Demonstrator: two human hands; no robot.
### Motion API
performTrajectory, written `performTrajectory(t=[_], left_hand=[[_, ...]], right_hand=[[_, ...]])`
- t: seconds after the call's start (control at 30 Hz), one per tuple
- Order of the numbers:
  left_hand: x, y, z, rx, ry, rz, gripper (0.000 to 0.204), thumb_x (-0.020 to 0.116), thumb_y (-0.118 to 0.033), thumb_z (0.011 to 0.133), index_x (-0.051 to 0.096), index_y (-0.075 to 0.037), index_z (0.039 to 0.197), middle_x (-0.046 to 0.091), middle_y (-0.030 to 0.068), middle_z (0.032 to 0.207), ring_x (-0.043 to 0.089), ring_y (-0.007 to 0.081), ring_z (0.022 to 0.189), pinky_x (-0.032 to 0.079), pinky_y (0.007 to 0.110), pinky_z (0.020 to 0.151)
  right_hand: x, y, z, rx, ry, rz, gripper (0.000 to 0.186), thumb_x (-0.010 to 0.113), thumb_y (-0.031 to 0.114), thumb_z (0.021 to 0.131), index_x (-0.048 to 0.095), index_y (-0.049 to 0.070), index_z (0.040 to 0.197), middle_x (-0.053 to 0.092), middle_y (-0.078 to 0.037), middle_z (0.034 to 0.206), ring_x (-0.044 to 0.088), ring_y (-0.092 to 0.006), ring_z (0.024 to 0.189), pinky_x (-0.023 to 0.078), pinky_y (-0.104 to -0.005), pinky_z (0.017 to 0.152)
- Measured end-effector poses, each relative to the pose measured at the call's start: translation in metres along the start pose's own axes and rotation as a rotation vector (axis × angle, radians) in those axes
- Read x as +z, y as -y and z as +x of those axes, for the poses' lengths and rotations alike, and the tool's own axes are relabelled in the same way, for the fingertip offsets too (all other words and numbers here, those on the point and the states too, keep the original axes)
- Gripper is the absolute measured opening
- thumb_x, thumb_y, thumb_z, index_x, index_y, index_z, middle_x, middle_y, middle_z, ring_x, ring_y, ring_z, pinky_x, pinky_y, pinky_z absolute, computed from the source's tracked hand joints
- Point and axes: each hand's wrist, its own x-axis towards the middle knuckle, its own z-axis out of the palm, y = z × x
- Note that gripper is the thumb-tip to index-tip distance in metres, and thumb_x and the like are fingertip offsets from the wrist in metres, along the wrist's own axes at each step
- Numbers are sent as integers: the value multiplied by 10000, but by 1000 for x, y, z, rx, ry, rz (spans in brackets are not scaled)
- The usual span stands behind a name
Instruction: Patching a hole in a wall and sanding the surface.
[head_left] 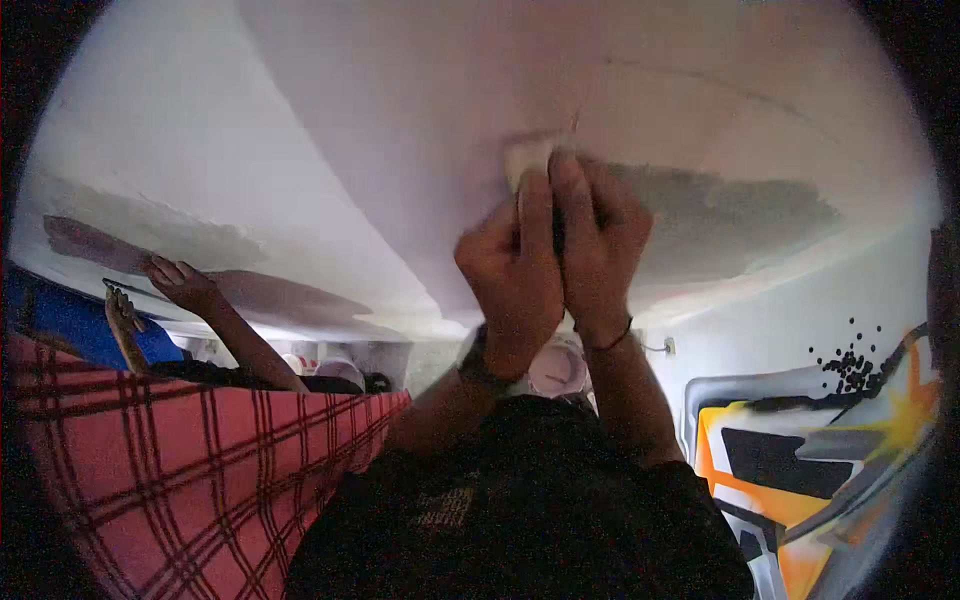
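Note:
Both my hands are raised in front of me against a whitish wall (420, 130). My left hand (512, 265) is closed, thumb upward, on a small pale flat piece (528, 160) pressed to the wall. Motion blurs this piece, so its kind does not show. Tight beside it, my right hand (603, 240) is closed too, its fingertips at the piece's right edge; whether it grips the same piece is hidden. A dark strip between the hands may be a handle or only shadow. Right of my hands, a rough grey patch (720, 220) spreads over the wall.
At the left, another person's hands (185, 285) reach up to the wall near a brownish patch (90, 245). A red plaid cloth (200, 460) fills the lower left. Below my wrists stands a whitish bucket (557, 372). Orange and black painted shapes (780, 470) cover the right wall.

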Motion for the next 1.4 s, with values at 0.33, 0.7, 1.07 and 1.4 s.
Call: performTrajectory(t=[0.33,0.7,1.07,1.4], left_hand=[[0,24,-14,-57,-3,-64,364,533,-198,957,532,39,682,469,-27,577,391,53,612,356,251,496],[-1,29,-20,-77,-46,-24,395,549,-222,949,495,13,637,462,-31,562,375,47,584,333,253,464],[11,6,-4,61,-18,71,382,548,-222,947,524,13,646,454,1,525,376,46,570,335,276,460],[15,-12,12,97,-14,-34,381,549,-217,949,543,6,640,490,-29,550,395,38,583,341,250,466]], right_hand=[[-5,-29,-19,27,14,-86,312,577,177,910,522,-14,669,459,-1,567,383,-61,588,332,-263,483],[-8,-28,-23,86,5,-36,314,582,174,903,503,-11,661,446,-4,576,380,-70,593,327,-279,490],[-13,1,9,11,33,74,315,594,173,895,506,-16,659,440,-10,569,372,-74,579,319,-270,484],[-7,9,12,-23,-11,-9,235,588,170,893,610,-44,797,534,-20,626,436,-72,618,386,-259,527]])
